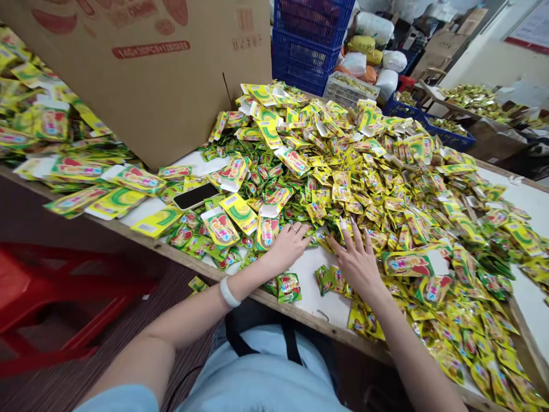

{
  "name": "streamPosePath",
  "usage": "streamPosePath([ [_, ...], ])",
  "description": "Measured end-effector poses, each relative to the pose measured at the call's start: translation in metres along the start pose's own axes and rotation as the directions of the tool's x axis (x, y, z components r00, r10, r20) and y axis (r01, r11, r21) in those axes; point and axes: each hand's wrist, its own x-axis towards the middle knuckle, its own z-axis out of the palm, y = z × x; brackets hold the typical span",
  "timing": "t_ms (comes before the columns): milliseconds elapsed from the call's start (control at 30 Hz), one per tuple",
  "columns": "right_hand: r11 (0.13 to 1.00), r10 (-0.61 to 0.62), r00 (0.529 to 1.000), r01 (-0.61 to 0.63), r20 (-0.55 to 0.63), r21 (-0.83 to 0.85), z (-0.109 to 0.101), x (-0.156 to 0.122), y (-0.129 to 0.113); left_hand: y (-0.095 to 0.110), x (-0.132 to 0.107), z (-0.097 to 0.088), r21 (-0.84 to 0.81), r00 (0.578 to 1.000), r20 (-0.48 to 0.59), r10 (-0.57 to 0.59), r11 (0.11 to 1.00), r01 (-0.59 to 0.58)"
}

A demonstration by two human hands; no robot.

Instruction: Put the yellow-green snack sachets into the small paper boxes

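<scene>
A large heap of small candy sachets, green ones [266, 174] on the left and yellow ones [343, 186] on the right, covers the table. My left hand [288, 247], with a ring and a white wristband, rests at the heap's near edge, fingers loosely extended over green sachets. Beside it, my right hand [358, 260] lies with fingers spread on the yellow sachets, one finger wrapped in white. Neither hand visibly holds anything. A green sachet [289, 287] lies near the table edge below my left hand. Small printed boxes [221, 226] lie to the left.
A big cardboard carton [171, 74] stands on the table at left. A phone [196, 196] lies among the boxes. A red stool [64, 303] is at lower left. Blue crates [306, 46] and stacked sacks [375, 31] fill the background. The wooden table edge [300, 315] runs before my body.
</scene>
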Motion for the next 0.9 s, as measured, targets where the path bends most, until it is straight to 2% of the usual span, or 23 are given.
streamPosePath([
  [100, 0.995, 0.022, 0.998, -0.016, -0.056, 0.098, 0.004, 0.016, -0.006, -0.008, 0.003, 0.009, -0.039, 0.997, -0.071, 0.023, 0.999, -0.026],
  [167, 0.954, 0.086, 0.989, -0.048, -0.118, 0.295, -0.005, 0.012, 0.006, -0.014, 0.002, 0.012, -0.184, 0.992, -0.127, -0.008, 0.983, -0.016],
  [200, 0.906, 0.121, 0.985, -0.058, -0.126, 0.419, -0.01, 0.008, 0.013, -0.015, 0.0, 0.011, -0.289, 0.989, -0.141, -0.047, 0.957, 0.004],
  [267, 0.763, 0.143, 0.987, -0.066, -0.068, 0.643, -0.023, -0.003, 0.022, -0.015, -0.006, 0.002, -0.516, 0.985, -0.118, -0.127, 0.855, 0.049],
  [300, 0.688, 0.117, 0.993, -0.07, -0.015, 0.722, -0.029, -0.007, 0.024, -0.014, -0.009, -0.006, -0.611, 0.986, -0.087, -0.142, 0.789, 0.06],
  [367, 0.564, 0.031, 0.995, -0.095, 0.094, 0.821, -0.038, -0.011, 0.021, -0.009, -0.015, -0.025, -0.738, 0.996, -0.021, -0.091, 0.674, 0.046],
  [467, 0.406, -0.034, 0.976, -0.184, 0.216, 0.895, -0.044, -0.005, 0.008, -0.001, -0.021, -0.051, -0.829, 0.999, 0.034, 0.017, 0.56, 0.019],
  [567, 0.283, -0.038, 0.949, -0.291, 0.314, 0.914, -0.043, 0.002, -0.003, 0.008, -0.027, -0.061, -0.879, 0.993, 0.116, 0.011, 0.466, 0.098],
  [700, 0.218, 0.048, 0.935, -0.353, 0.351, 0.91, -0.038, 0.0, -0.014, 0.019, -0.032, -0.051, -0.912, 0.978, 0.185, -0.102, 0.354, 0.209],
  [767, 0.088, 0.085, 0.93, -0.365, 0.358, 0.927, -0.034, -0.003, -0.02, 0.024, -0.034, -0.043, -0.946, 0.975, 0.161, -0.151, 0.258, 0.197],
  [833, -0.084, 0.044, 0.927, -0.367, 0.372, 0.926, -0.029, -0.007, -0.029, 0.029, -0.037, -0.036, -0.972, 0.977, 0.116, -0.179, 0.181, 0.149],
  [900, -0.179, 0.003, 0.927, -0.368, 0.374, 0.913, -0.022, -0.01, -0.038, 0.033, -0.041, -0.033, -0.974, 0.981, 0.079, -0.177, 0.197, 0.114],
])
